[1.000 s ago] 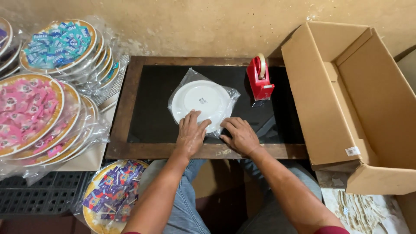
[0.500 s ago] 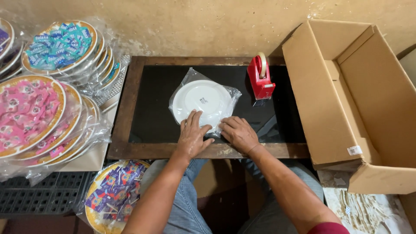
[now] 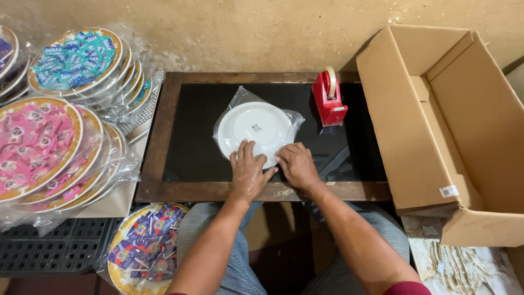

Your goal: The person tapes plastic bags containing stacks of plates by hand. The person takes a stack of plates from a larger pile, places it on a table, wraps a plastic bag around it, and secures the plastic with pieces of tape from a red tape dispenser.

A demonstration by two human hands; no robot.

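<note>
Left hand (image 3: 248, 172) fingers (image 3: 244, 150) spread flat, pressing near edge of plate (image 3: 256, 128). Right hand (image 3: 297, 164) fingers loosely curled, knuckles up, on the clear bag (image 3: 237, 101) at plate's near-right edge; not gripping anything I can see. Plate is white, upside down, inside the bag, centre of black tabletop (image 3: 191, 147). Red tape dispenser (image 3: 329, 98) just right of it, apart. Open cardboard box (image 3: 453, 125) far right. Wrapped plate stacks (image 3: 49, 147) left, one more plate (image 3: 144, 246) by left knee.
</note>
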